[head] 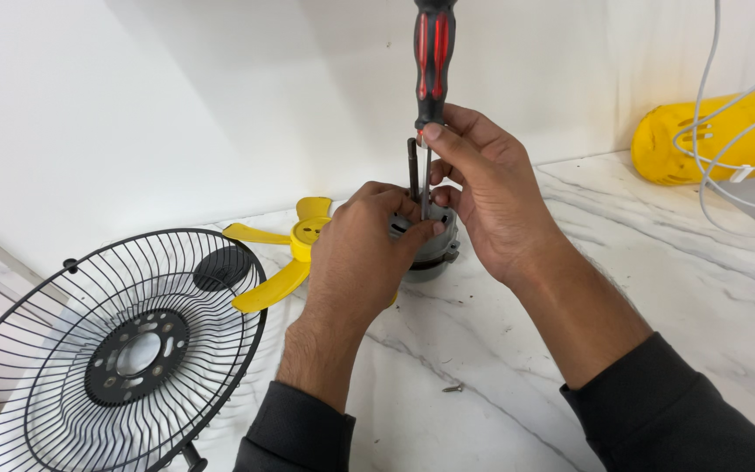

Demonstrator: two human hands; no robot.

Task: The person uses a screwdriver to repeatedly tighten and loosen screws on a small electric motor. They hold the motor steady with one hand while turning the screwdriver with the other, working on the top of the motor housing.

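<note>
A grey fan motor (434,249) stands upright on the white marble counter (657,288), its shaft pointing up. My left hand (364,253) wraps around the motor's left side and steadies it. My right hand (482,188) pinches the lower shank of a screwdriver (434,61) with a black and red handle. The screwdriver stands vertical with its tip down on the motor's top, beside the shaft. Most of the motor body is hidden behind my hands.
A yellow fan blade (286,258) lies behind my left hand. A black wire fan guard (115,350) leans at the left. A yellow housing (714,135) with white cables (718,175) sits at the back right. A small screw (453,387) lies on the counter near me.
</note>
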